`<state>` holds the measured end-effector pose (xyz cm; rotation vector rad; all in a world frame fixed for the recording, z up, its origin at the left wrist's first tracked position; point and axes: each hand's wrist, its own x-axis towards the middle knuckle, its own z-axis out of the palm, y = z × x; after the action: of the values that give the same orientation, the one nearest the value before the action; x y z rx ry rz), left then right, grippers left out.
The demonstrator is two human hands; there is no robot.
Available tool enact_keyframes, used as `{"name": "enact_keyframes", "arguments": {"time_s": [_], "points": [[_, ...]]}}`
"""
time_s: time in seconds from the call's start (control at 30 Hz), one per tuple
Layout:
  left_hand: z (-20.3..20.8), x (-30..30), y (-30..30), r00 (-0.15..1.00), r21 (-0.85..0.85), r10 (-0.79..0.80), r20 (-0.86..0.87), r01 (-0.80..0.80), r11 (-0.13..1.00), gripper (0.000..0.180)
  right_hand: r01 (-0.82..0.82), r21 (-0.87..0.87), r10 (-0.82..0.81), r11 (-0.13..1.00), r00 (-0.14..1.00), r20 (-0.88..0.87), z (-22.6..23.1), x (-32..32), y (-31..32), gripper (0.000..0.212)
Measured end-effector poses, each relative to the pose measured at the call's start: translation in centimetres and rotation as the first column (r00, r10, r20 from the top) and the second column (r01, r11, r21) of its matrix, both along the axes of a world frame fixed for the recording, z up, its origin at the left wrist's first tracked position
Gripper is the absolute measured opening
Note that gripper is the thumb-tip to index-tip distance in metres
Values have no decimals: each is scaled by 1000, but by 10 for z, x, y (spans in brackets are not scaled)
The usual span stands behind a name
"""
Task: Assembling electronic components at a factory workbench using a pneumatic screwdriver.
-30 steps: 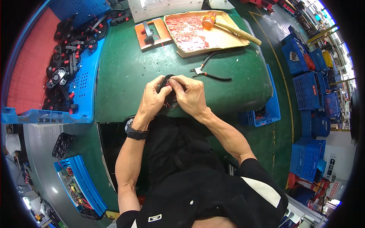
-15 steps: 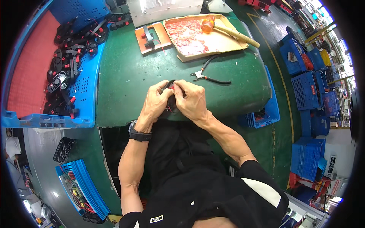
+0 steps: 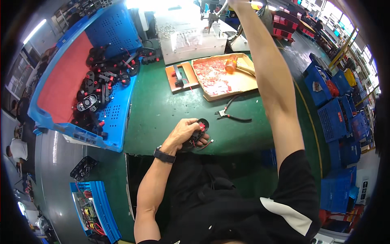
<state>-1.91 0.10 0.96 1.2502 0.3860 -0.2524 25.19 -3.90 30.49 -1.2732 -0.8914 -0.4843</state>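
1. Big change: down to one hand on the black part (image 3: pixel 205 122). Had both hands on it half a second back, fingertips together; now got it in the left hand (image 3: pixel 183 132) alone.
2. Gripping it with the thumb on top and the fingers curled round underneath, right by the near edge of the green surface (image 3: pixel 150 122). Much easier to see the red bits on it now.
3. Also out in plain sight: a thin wire with a small white plug (image 3: pixel 211 141), dangling to the right of the part. Couldn't spot that plug in the earlier shots.
4. Pulled the right hand (image 3: pixel 239 3) off the part and sent it way forward, up to the top edge of the view. Mostly cut off up there, so can't tell if open, closed or holding anything.
5. Covering the end of the mallet (image 3: pixel 230 65) handle with that forearm. No real shift in the pliers (image 3: pixel 222 113), the carton (image 3: pixel 227 95) of red pieces or the orange frame (image 3: pixel 171 83).
6. Probably means a break in the two-handed fiddling: just keeping the part steady for the moment, by the look of it.
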Motion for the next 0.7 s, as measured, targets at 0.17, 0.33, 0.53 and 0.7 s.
{"name": "enact_keyframes", "arguments": {"time_s": [0.17, 0.33, 0.53, 0.7], "points": [[-6, -5, 19, 999, -48, -35, -31, 34, 998, 22, -654, -23, 636, 756, 742, -211, -21, 11, 33, 27], [-3, -5, 25, 999, -125, -52, 0, 52, 991, 24, -729, 42, 724, 684, 670, -161, -90, -49, -17, 14], [-10, 0, 27, 990, -156, -141, -7, 138, 978, 25, -301, 70, 309, 951, 930, -198, -155, -145, -76, 26], [-4, -5, 21, 995, -71, -97, -26, 95, 993, 24, -374, -5, 367, 927, 913, -180, -172, -166, -79, 34]]}}
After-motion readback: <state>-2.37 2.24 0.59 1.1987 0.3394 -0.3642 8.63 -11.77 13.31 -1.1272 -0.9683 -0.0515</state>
